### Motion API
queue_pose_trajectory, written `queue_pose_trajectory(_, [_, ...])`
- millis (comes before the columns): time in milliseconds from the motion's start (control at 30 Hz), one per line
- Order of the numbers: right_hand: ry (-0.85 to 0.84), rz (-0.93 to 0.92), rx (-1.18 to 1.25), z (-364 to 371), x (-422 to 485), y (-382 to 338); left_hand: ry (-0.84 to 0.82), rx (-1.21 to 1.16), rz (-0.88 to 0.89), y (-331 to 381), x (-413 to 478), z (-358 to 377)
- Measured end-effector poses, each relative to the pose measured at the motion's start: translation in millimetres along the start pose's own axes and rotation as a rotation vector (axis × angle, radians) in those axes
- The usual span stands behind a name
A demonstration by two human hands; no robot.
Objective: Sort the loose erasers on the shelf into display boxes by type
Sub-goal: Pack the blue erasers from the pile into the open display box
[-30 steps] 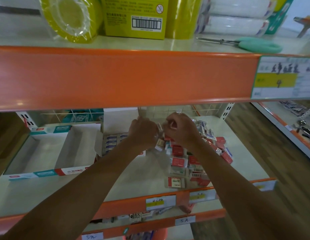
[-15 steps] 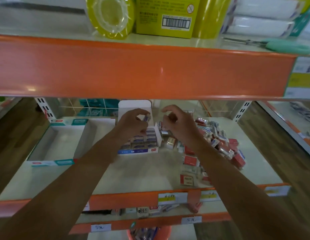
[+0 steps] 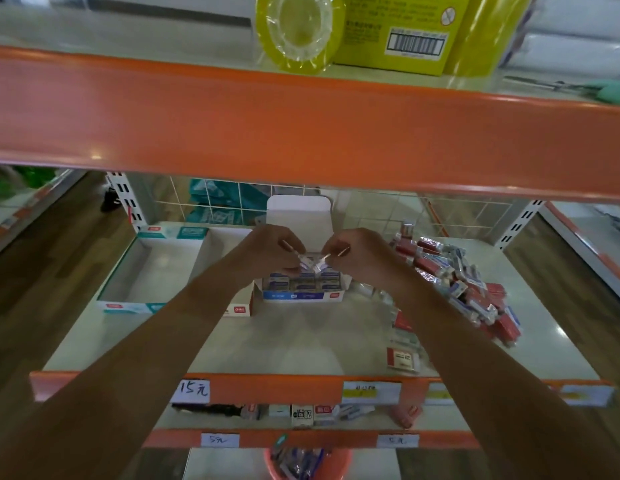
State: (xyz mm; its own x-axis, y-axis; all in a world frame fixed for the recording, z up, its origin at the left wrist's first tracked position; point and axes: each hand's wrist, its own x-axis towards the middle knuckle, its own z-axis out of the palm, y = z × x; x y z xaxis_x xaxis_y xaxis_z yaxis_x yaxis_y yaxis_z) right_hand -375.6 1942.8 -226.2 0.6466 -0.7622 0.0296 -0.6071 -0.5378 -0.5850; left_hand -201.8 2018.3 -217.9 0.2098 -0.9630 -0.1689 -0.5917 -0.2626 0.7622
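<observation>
Broadly, the shelf point(image 3: 301, 341) carries an empty teal-edged display box point(image 3: 128, 307) at left, a blue-fronted display box point(image 3: 301, 295) of erasers mid-shelf, and a pile of loose erasers point(image 3: 450, 282) at right. Just above the blue-fronted box, the left hand point(image 3: 270, 254) and right hand point(image 3: 360, 254) both pinch one small wrapped eraser point(image 3: 312, 263) between curled fingertips.

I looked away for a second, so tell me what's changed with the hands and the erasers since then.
The left hand and right hand moved left from the loose pile to above the blue display box, and now pinch one wrapped eraser together. Pile and empty box stayed put.
</observation>
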Motion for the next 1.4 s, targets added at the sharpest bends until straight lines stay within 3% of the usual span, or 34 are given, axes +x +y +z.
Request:
queue_pose_trajectory(233, [-0.122,0.078,-0.090,-5,-3,6,0.015,0.138,0.052,-4,-2,10])
queue_pose_trajectory(700, [-0.075,0.070,0.014,1,-11,18,0.022,0.377,0.161,-16,0,24])
queue_pose_trajectory(867, [-0.101,0.006,-0.141,0,-10,18,0.063,0.580,0.206,-21,4,24])
queue_pose_trajectory(1167, [-0.098,-0.169,-0.394,8,-2,25,-0.011,0.653,0.317,-22,1,23])
queue_pose_trajectory(1400, [-0.118,-0.134,-0.432,10,1,20,-0.048,0.703,0.350,-23,4,24])
